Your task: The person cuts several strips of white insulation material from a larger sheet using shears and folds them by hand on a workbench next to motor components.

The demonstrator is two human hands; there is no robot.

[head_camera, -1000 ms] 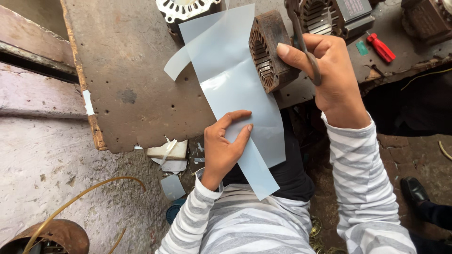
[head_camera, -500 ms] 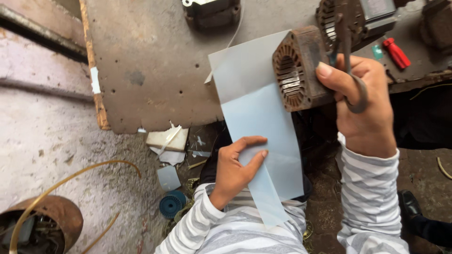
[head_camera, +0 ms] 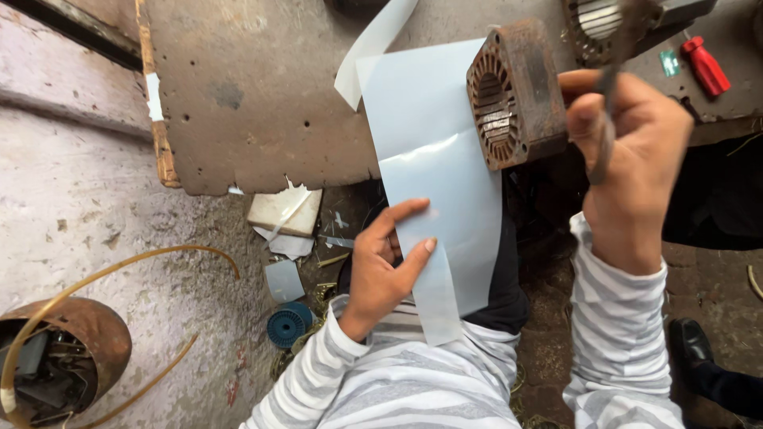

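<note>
Centre of frame: pale blue insulating sheet [head_camera: 433, 159], lying from the worn brown work board [head_camera: 262, 95] down across the lap, pinched near its lower end between thumb and fingers of the left hand [head_camera: 385, 270]. Upper right: rusty stator core [head_camera: 513, 95] resting on the sheet's right edge, right hand [head_camera: 636, 151] beside it, fingers clenched round a dark scissor-like tool [head_camera: 608, 119]. Best handling, by judgement: sheet kept flat and taut, core steady, edge held square against the slots before any marking or cutting.

pale blue sheet [head_camera: 433, 135], rusty brown stator [head_camera: 517, 91], red screwdriver [head_camera: 705, 65]
</note>
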